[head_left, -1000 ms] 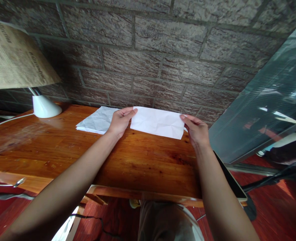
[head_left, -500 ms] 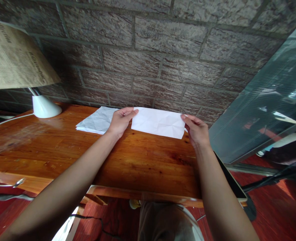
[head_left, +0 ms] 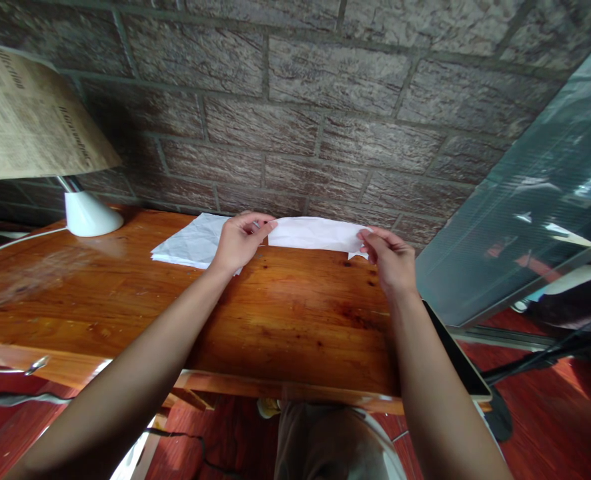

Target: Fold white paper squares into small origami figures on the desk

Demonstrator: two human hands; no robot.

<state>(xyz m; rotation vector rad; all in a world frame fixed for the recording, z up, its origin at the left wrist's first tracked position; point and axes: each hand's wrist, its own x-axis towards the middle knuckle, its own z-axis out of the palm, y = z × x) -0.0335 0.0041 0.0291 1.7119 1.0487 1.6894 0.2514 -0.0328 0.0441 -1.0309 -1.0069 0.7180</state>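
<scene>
A white sheet of paper [head_left: 315,233] is stretched between my two hands near the back of the wooden desk, showing as a narrow, slightly bowed strip. My left hand [head_left: 243,240] pinches its left end between thumb and fingers. At the other end, my right hand [head_left: 388,253] grips the right edge, and a small corner of paper pokes out below the fingers. Beside my left hand lies a stack of creased white paper [head_left: 190,240], partly hidden by that hand and wrist.
A lamp [head_left: 88,213] with a newspaper-print shade stands at the left of the wooden desk [head_left: 295,320]. A brick-patterned wall [head_left: 335,133] rises behind. To the right are a glass panel [head_left: 515,200] and a dark flat object with a pale rim [head_left: 458,353].
The paper's visible face has become shorter from top to bottom, its lower edge now higher and bowed. Both hands stay in nearly the same place, still gripping it.
</scene>
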